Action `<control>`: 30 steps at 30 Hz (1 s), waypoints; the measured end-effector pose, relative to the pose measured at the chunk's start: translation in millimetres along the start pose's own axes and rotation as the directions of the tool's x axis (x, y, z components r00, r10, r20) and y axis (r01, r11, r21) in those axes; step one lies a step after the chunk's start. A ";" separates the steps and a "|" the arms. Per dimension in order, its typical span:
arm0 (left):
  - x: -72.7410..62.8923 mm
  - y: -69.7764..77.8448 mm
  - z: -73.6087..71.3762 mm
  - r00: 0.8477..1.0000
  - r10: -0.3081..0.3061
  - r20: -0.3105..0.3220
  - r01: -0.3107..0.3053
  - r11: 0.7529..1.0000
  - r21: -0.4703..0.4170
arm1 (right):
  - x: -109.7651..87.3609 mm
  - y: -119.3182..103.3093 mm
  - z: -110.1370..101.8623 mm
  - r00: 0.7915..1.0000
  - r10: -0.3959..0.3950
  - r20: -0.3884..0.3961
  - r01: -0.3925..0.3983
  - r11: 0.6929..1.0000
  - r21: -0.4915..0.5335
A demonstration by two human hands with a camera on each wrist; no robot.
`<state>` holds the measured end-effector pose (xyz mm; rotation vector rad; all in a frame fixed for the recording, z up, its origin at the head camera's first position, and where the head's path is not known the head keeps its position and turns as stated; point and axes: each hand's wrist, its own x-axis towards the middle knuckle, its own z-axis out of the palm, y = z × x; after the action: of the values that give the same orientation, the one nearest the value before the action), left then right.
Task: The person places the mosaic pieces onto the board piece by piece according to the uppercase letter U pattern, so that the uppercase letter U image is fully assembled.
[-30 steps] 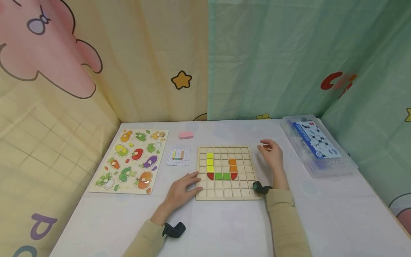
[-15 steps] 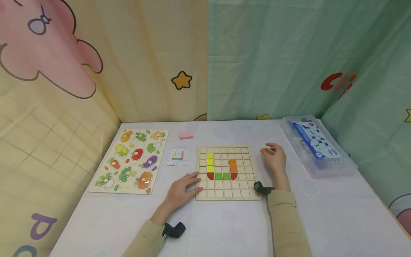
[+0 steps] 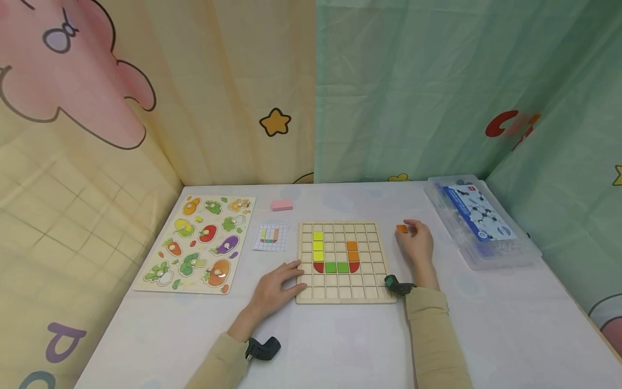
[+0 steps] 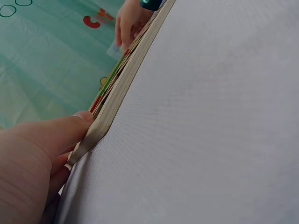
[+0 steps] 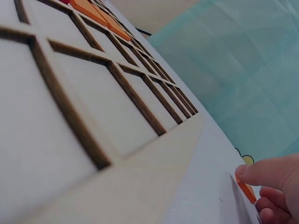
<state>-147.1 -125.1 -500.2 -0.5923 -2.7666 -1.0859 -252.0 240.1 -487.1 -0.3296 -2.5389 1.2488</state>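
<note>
My right hand (image 3: 419,244) is just right of the wooden grid board (image 3: 335,298), pinching a small orange tile (image 3: 401,229) between thumb and fingertips. In the right wrist view the thumb lies on that orange tile (image 5: 246,189), close over the white tabletop. My left hand (image 3: 273,289) rests at the board's left edge, its fingers extended and its thumb touching the near corner. On the board, yellow tiles (image 3: 318,245), red rounded tiles (image 3: 318,267), green tiles (image 3: 337,267) and orange tiles (image 3: 352,250) form a U shape.
A small pattern card (image 3: 270,237) showing a U lies left of the board, with a pink block (image 3: 282,205) behind it. Farther left is a vegetable puzzle board (image 3: 199,243). A clear plastic case (image 3: 478,221) with a blue label stands at the right.
My right hand has shifted slightly right and toward me. An orange tile has come into sight at its fingertips. The left hand and the board have stayed still.
</note>
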 end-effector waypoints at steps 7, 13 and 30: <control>-0.3 0.3 -0.1 1.000 0.005 -0.006 -0.005 1.000 -0.001 | -0.7 2.0 0.6 1.000 -0.013 0.005 0.013 1.000 -0.008; -0.3 0.2 0.1 1.000 -0.003 -0.001 0.003 1.000 -0.006 | -0.5 1.9 0.5 1.000 -0.019 0.002 0.019 1.000 -0.003; -0.5 2.4 -1.3 1.000 -0.002 -0.003 0.002 1.000 -0.008 | 1.1 3.9 3.6 0.999 -0.001 -0.038 0.001 1.000 -0.013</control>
<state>-145.8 -124.6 -497.8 -0.5883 -2.7620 -1.0986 -254.0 240.1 -492.2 -0.3518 -2.5158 1.2147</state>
